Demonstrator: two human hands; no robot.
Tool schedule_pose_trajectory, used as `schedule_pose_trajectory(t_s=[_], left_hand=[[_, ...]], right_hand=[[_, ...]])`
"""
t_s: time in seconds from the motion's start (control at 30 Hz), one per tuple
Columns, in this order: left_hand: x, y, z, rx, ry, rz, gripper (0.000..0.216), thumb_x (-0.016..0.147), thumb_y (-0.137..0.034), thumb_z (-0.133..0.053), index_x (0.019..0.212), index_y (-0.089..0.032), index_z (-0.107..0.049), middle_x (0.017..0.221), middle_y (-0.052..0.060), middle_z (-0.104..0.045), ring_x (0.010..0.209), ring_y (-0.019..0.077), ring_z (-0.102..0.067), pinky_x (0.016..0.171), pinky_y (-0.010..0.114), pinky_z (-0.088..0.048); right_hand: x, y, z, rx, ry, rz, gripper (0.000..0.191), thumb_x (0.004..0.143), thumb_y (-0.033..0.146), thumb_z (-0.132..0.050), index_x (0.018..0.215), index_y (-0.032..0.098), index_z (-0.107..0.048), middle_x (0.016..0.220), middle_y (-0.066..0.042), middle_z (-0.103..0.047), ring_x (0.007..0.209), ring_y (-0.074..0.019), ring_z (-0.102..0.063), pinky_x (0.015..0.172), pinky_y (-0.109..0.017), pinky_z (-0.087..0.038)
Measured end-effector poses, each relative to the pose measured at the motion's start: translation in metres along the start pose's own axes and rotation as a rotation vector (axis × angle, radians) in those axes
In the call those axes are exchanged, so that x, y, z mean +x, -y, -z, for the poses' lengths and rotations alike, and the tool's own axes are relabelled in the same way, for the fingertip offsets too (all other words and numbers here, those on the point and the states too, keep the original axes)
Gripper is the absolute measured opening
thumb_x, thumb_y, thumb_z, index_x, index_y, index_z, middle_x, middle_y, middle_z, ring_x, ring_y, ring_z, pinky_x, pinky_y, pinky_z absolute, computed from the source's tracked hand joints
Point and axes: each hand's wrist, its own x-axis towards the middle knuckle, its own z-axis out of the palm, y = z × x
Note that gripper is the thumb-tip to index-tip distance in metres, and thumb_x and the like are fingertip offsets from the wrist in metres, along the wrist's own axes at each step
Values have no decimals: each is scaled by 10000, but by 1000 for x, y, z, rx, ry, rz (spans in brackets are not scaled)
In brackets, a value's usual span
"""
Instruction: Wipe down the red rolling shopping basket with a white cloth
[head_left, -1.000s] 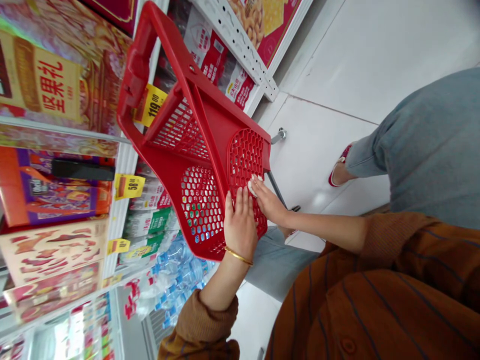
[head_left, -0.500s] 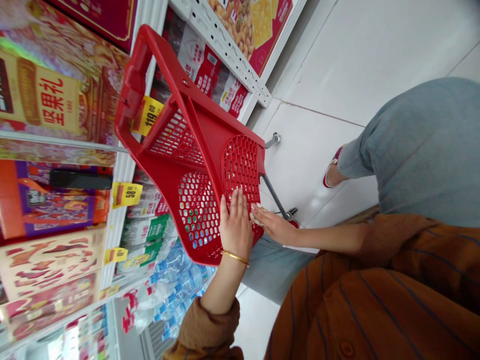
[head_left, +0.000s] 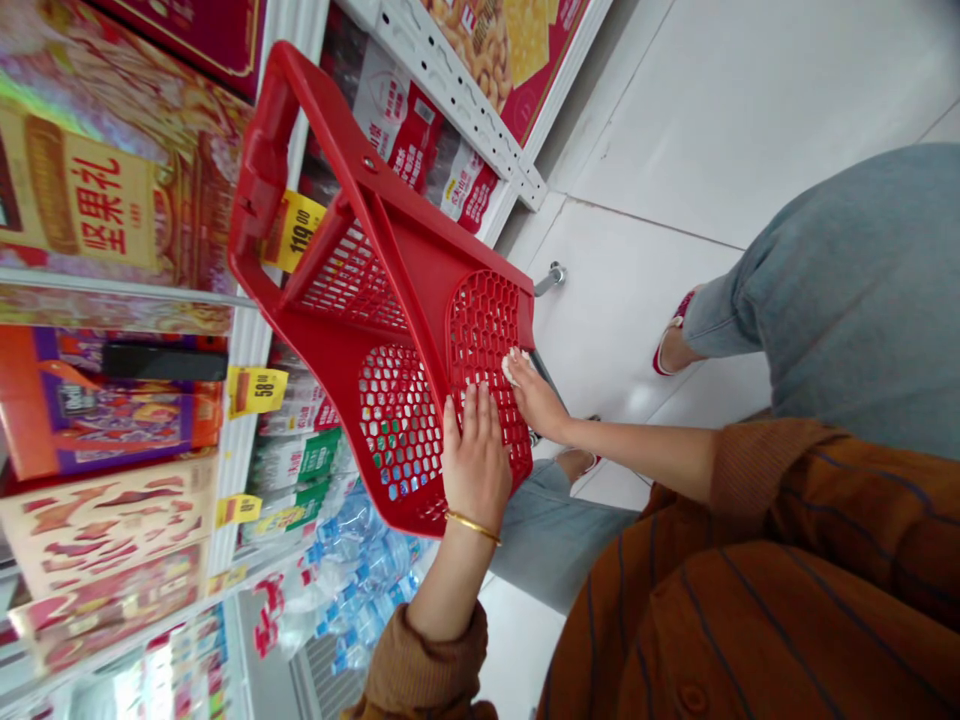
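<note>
A red plastic shopping cart basket (head_left: 405,220) with honeycomb-pattern walls tilts across the middle of the view. My left hand (head_left: 477,455), with a gold bangle at the wrist, lies with extended fingers over the lower end of its edge and side wall; the thumb is hidden. Bent round a small white wad of cloth or tissue (head_left: 516,367), my right hand (head_left: 541,402) presses it against the outer honeycomb wall. Whether the wad is cloth or paper I cannot tell.
Store shelving (head_left: 244,370) with boxed goods and yellow price tags stands close on the left. Bottled water packs (head_left: 367,580) are stacked below. A dark phone-like object (head_left: 163,361) lies along a purple box. Pale floor tiles (head_left: 637,250) stretch to the right, with my jeans-clad leg (head_left: 847,260) there.
My right hand has slid upward along the outer wall with the white wad, away from my left hand. My left hand stays at about the same spot on the cart.
</note>
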Motion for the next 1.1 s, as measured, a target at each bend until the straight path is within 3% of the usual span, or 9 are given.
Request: schedule_pose_trajectory(t_s=[0.4,0.57,0.63,0.7,0.83,0.97,1.1], left_hand=[[0,2,2,-63,-15,-8,555,872,-199,-422,1417,-97,-401,1528,132,-298,1445,277,-202,1197,536,-93],[1,6,12,-50,29,-45,529,894,-242,-445,1385,-44,-435,1493,171,-353,1413,289,-292,1191,503,-168],[4,10,17,-42,27,-54,498,912,-230,-421,1369,-36,-456,1460,183,-408,1385,278,-352,1181,470,-223],[8,15,23,-20,0,-68,475,920,-203,-396,1353,-23,-473,1437,191,-441,1370,274,-379,1174,446,-250],[25,31,31,20,-105,-74,492,916,-224,-415,1369,-38,-458,1498,152,-357,1423,290,-264,1193,468,-202],[42,45,33,-6,-139,-64,539,890,-276,-477,1396,-95,-438,1520,105,-326,1439,277,-224,1207,473,-167],[47,49,30,-34,-115,-61,540,874,-292,-495,1380,-106,-465,1515,86,-343,1446,302,-187,1207,503,-143]], right_hand=[[-62,9,4,-1,126,85,686,856,-8,-351,1482,256,-263,1555,-60,-239,1437,-189,-172,1173,-479,-249],[-76,16,28,37,217,141,554,896,90,-409,1427,245,-395,1469,-77,-426,1373,-192,-374,1141,-458,-337],[-66,20,36,50,143,86,507,921,171,-440,1420,252,-406,1428,-77,-482,1329,-195,-444,1132,-446,-355],[-46,26,39,79,-15,-10,505,939,266,-459,1437,254,-375,1432,-79,-477,1319,-205,-455,1127,-437,-361],[9,36,33,152,-186,-43,479,953,376,-444,1422,294,-389,1415,-37,-499,1348,-202,-416,1140,-446,-332],[38,45,19,94,-142,101,423,969,389,-408,1373,279,-470,1469,-33,-431,1409,-185,-307,1207,-461,-142],[34,47,4,113,-130,93,450,985,361,-366,1422,263,-402,1556,-40,-266,1453,-179,-174,1200,-445,-181]])
